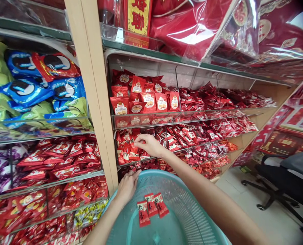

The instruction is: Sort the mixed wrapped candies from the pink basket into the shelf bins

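Right hand (pixel 150 144) sits nearest, fingers (pixel 141 138) narrowly bunched against red snack packets (pixel 127 151) lying jumbled on the shelf (pixel 151 158) just below, any hold unclear; left hand (pixel 127 187) lies open at the teal basket rim (pixel 161 175).

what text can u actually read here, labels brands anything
"婚聯" in red on the gold label at the top.
Blue biscuit packets: print too blurred to read.
Red snack packets in the teal plastic basket: dark characters too small to read.
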